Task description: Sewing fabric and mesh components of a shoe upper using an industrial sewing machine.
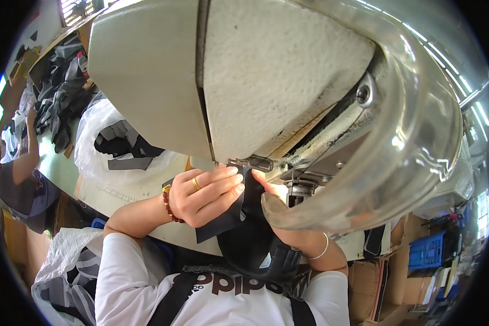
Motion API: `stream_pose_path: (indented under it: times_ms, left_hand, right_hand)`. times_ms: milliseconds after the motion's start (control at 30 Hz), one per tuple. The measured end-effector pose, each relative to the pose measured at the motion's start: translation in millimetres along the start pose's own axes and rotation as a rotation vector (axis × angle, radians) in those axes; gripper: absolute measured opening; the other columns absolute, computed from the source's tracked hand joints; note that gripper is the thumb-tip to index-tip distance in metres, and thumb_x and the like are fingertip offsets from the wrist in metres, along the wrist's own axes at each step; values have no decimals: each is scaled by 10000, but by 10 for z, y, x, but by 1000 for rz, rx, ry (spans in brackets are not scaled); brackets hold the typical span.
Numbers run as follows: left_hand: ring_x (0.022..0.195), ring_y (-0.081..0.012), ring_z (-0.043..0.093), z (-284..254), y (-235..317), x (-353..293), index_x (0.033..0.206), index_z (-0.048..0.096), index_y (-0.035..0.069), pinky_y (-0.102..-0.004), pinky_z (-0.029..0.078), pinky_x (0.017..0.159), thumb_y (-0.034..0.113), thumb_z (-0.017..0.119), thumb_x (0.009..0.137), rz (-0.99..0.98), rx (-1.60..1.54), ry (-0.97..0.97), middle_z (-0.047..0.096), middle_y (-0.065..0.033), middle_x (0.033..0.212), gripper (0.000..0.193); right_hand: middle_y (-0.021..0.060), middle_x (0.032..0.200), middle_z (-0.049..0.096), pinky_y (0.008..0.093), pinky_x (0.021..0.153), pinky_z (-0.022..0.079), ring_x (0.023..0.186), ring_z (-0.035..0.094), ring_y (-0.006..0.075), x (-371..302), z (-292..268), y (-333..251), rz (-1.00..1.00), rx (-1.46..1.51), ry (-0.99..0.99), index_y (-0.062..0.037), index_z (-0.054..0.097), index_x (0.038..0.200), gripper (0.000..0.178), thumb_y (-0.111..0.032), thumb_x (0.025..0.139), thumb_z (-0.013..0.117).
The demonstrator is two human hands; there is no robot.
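Observation:
In the middle, my left hand [205,196] pinches a flat black piece of material [218,227] just under the head of a large cream sewing machine [277,70]. Its fingers are closed on the piece, close to the small metal parts at the machine's foot. On the other side of the piece is my right hand [270,186], its fingertips against the upper edge of the black material. A curved clear plastic guard [418,136] and the machine hide much of that hand. The lower end of the material hangs down toward my lap.
A clear plastic bag [87,142] of grey and black cut pieces [130,163] lies on the table to the left. Farther left, a person [24,179] reaches toward a heap of dark pieces [65,100]. Cardboard boxes [394,282] and a blue crate [425,251] stand at right.

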State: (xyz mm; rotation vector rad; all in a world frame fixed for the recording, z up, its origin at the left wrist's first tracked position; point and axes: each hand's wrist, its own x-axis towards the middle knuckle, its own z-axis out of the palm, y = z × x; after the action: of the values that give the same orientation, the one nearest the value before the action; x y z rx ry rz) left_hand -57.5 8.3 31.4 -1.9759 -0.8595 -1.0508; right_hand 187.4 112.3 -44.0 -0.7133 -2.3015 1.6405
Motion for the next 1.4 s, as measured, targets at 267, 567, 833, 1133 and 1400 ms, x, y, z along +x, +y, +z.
stream_pose_path:
  times_ms: [267, 567, 833, 1133, 1400]
  left_hand:
    - [922, -164, 763, 28, -10, -97, 956, 790, 79, -211, 482, 551, 27, 764, 783, 51, 69, -43, 776, -61, 1023, 182]
    - [913, -159, 771, -5, 4, -70, 971, 789, 72, -199, 438, 483, -8, 733, 783, 30, 40, -108, 764, -76, 1041, 212]
    - [926, -197, 773, 25, -6, -32, 952, 774, 47, -205, 496, 517, -10, 749, 787, 92, 50, -69, 760, -105, 1004, 176]
    - [933, -185, 781, -4, -5, -55, 980, 777, 50, -205, 449, 479, 14, 748, 805, 59, 43, -110, 771, -101, 1033, 181]
    - [917, -134, 779, -7, 9, -102, 1017, 775, 69, -210, 384, 436, 31, 739, 817, 37, 65, -174, 777, -73, 1088, 206]
  right_hand:
    - [13, 1441, 445, 256, 1167, 346, 1324, 438, 95, 47, 47, 321, -212, 1714, -648, -94, 185, 1712, 651, -195, 1129, 455]
    - [123, 1402, 560, 352, 1031, 509, 1204, 602, 216, -149, 43, -70, 315, 2274, -190, -44, 370, 1589, 675, -366, 1034, 580]
    - [134, 1388, 578, 359, 1002, 534, 1178, 626, 230, -178, 2, -103, 388, 2287, -203, -38, 412, 1550, 650, -374, 1025, 595]
    - [147, 1372, 597, 367, 970, 562, 1149, 653, 246, -201, -30, -117, 435, 2318, -192, -30, 460, 1507, 624, -382, 1015, 611]
    - [158, 1358, 615, 374, 941, 587, 1123, 676, 260, -160, -44, -115, 472, 2380, -171, -24, 502, 1469, 603, -390, 1006, 626]
